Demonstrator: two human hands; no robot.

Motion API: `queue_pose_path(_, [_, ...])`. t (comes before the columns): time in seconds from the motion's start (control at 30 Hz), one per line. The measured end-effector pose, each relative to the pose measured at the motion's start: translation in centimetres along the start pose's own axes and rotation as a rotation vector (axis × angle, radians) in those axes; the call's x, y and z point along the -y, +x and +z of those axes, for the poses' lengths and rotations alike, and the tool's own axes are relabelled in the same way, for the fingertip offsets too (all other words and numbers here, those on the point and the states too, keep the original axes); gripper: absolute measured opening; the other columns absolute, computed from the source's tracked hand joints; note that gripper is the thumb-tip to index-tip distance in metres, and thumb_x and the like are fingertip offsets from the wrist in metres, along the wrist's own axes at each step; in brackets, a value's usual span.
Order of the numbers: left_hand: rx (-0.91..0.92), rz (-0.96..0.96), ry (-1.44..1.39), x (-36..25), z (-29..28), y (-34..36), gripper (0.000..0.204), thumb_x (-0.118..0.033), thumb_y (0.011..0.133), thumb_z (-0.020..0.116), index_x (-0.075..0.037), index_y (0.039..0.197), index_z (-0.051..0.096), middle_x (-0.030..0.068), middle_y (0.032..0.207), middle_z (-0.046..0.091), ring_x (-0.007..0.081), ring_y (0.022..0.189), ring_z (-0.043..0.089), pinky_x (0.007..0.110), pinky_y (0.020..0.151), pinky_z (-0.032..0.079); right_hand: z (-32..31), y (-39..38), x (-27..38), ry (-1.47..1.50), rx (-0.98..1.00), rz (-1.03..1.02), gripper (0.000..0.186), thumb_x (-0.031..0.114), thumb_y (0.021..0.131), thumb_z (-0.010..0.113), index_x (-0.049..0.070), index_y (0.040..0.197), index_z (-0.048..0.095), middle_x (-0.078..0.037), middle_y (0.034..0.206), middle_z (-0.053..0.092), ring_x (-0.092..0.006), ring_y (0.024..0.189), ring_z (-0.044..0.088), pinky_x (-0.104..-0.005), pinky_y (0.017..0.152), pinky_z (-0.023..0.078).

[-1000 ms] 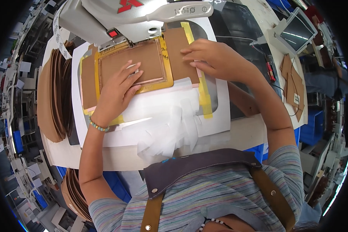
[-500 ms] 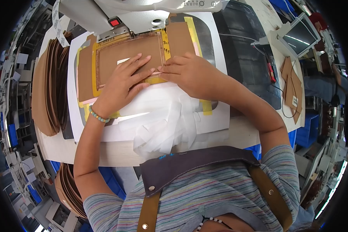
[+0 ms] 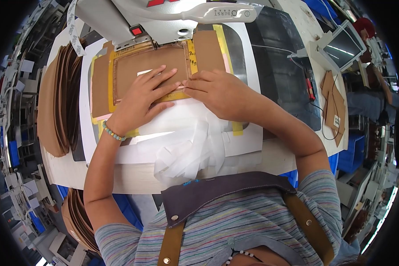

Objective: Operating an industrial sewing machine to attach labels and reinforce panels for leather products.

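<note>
A brown leather-like panel [image 3: 142,56] lies flat under a grey-white machine head [image 3: 137,15], inside a yellow-taped frame [image 3: 111,88]. My left hand [image 3: 142,97], with a beaded bracelet at the wrist, rests flat on the panel and the frame's near edge, fingers spread. Part of a small white patch [image 3: 142,72] shows beside its fingers. At the frame's near right corner, the fingertips of my right hand [image 3: 221,94] are pressed together. Whatever they pinch there is too small or hidden to tell. The fingertips of both hands almost meet.
Crumpled translucent white strips [image 3: 186,148] lie on the white board [image 3: 248,142] before me. A stack of brown pieces [image 3: 57,102] stands at the left. At the right are a dark mat [image 3: 275,57], a small screen [image 3: 343,46], a red-handled tool [image 3: 310,88] and brown scraps [image 3: 332,106].
The whole view has shifted slightly, so the machine and panel sit a little lower in the picture. Both hands stay at nearly the same place on the panel and frame.
</note>
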State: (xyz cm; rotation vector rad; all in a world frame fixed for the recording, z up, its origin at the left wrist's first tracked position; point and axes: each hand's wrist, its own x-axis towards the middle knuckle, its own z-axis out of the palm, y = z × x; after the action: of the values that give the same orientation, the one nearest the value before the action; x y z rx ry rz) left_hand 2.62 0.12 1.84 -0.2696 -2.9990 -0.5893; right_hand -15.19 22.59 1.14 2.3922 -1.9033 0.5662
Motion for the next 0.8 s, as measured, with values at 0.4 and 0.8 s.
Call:
queue_pose_path(0.4, [-0.032,0.001,0.038,1.1,0.2,0.6,0.053,-0.023,0.096,0.073,-0.015,0.148,0.063,0.0078,0.164,0.049,0.0347,0.153,0.041,0.050,0.126,0.033,0.9,0.6,-1.0,-0.089,-0.045,-0.011,0.040,0.005,0.089,0.067,0.001,0.129,0.070,-0.009,0.127,0.072,-0.0257,0.123,0.064,-0.0371,0.104,0.052])
queue_pose_path(0.8, [-0.102,-0.010,0.084,4.0,0.4,2.6,0.047,-0.027,0.101,0.070,-0.015,0.146,0.066,0.0089,0.159,0.054,0.0311,0.153,0.042,0.047,0.125,0.033,1.4,2.2,-2.5,-0.206,-0.034,0.073,0.045,0.015,0.093,0.071,0.004,0.136,0.067,-0.005,0.135,0.070,-0.0226,0.127,0.062,-0.0363,0.105,0.049])
